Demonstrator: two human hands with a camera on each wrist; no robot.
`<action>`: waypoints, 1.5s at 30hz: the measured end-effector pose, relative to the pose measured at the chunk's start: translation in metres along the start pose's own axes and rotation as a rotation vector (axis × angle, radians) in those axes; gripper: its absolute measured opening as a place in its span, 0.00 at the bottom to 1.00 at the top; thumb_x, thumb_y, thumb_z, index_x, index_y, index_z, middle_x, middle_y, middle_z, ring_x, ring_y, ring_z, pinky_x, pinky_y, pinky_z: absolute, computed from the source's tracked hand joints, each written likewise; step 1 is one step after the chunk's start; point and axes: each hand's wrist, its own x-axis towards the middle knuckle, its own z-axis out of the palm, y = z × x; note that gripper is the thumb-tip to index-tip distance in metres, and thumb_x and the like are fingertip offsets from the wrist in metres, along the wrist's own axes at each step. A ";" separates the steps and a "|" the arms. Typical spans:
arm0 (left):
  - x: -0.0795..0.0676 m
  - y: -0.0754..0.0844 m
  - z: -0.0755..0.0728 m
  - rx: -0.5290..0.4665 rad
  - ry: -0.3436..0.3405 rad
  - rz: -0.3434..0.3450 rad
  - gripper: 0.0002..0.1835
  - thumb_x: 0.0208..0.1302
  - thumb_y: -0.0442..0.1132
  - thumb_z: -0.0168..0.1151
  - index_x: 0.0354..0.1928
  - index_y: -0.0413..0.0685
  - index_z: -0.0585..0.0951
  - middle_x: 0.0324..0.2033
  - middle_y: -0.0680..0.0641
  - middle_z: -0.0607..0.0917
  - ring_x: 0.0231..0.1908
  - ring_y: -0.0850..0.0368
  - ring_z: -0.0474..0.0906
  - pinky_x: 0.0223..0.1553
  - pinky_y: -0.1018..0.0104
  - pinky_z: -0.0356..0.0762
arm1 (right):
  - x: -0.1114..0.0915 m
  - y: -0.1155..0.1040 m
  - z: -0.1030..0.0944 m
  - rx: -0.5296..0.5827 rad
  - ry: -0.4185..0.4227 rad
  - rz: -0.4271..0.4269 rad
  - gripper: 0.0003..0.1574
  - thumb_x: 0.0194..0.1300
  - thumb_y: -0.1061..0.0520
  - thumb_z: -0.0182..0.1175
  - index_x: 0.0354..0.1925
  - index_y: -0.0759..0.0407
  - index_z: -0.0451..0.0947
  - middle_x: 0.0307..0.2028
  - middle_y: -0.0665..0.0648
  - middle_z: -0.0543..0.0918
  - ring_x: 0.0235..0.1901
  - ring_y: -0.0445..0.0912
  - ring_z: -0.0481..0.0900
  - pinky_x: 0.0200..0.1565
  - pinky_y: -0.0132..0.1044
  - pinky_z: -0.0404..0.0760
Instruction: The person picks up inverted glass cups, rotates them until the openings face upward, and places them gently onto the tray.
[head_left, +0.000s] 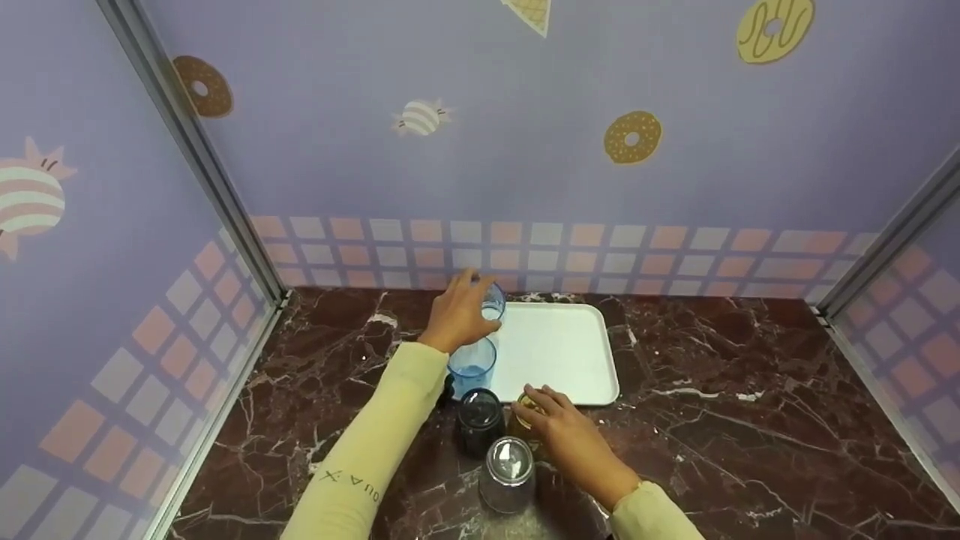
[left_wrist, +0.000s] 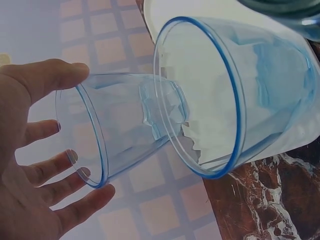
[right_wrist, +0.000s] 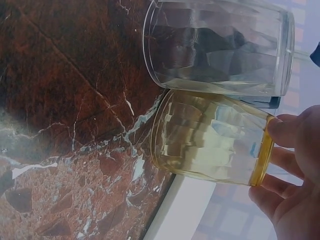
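Observation:
At the back-left corner of the white tray (head_left: 559,352), my left hand (head_left: 457,311) grips a clear blue glass (head_left: 493,304) near its rim. Its thumb and spread fingers lie around the rim (left_wrist: 97,140). A second blue glass (head_left: 472,364) stands upright on the tray's left side, in front of the first. My right hand (head_left: 566,431) holds an upside-down yellow glass (right_wrist: 212,137) by its base, thumb on one side and fingers on the other. Beside it, a colourless glass (head_left: 508,476) and a dark glass (head_left: 480,424) stand upside down on the table.
The tray lies on a dark red marbled tabletop (head_left: 720,442), close to the patterned back wall (head_left: 525,150). Side walls (head_left: 135,315) enclose the table left and right. A small dark object (head_left: 447,390) shows beside the left forearm.

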 end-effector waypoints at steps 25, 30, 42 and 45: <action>0.019 -0.015 0.027 0.038 0.000 -0.053 0.39 0.54 0.48 0.70 0.68 0.51 0.69 0.59 0.40 0.72 0.57 0.45 0.72 0.48 0.45 0.79 | 0.001 -0.001 0.003 -0.032 -0.019 0.012 0.48 0.35 0.56 0.79 0.59 0.51 0.78 0.62 0.59 0.75 0.61 0.58 0.73 0.56 0.45 0.79; 0.021 -0.017 0.031 0.041 -0.007 -0.075 0.39 0.53 0.48 0.70 0.68 0.50 0.69 0.55 0.39 0.74 0.54 0.45 0.73 0.44 0.45 0.80 | 0.001 0.000 0.003 -0.029 -0.022 0.012 0.47 0.35 0.55 0.79 0.59 0.51 0.78 0.62 0.59 0.75 0.61 0.57 0.73 0.57 0.45 0.79; 0.022 -0.016 0.038 0.054 -0.026 -0.123 0.38 0.54 0.49 0.70 0.67 0.47 0.70 0.60 0.38 0.73 0.58 0.42 0.72 0.50 0.42 0.78 | 0.000 0.000 0.001 -0.003 -0.031 0.024 0.49 0.35 0.56 0.79 0.60 0.50 0.77 0.62 0.59 0.75 0.61 0.58 0.73 0.57 0.46 0.78; 0.022 -0.017 0.040 0.059 -0.028 -0.134 0.38 0.54 0.49 0.70 0.67 0.47 0.70 0.61 0.37 0.72 0.59 0.41 0.71 0.50 0.41 0.78 | 0.000 0.000 0.001 0.010 -0.029 0.033 0.49 0.35 0.57 0.79 0.60 0.49 0.77 0.63 0.58 0.74 0.62 0.58 0.72 0.56 0.46 0.79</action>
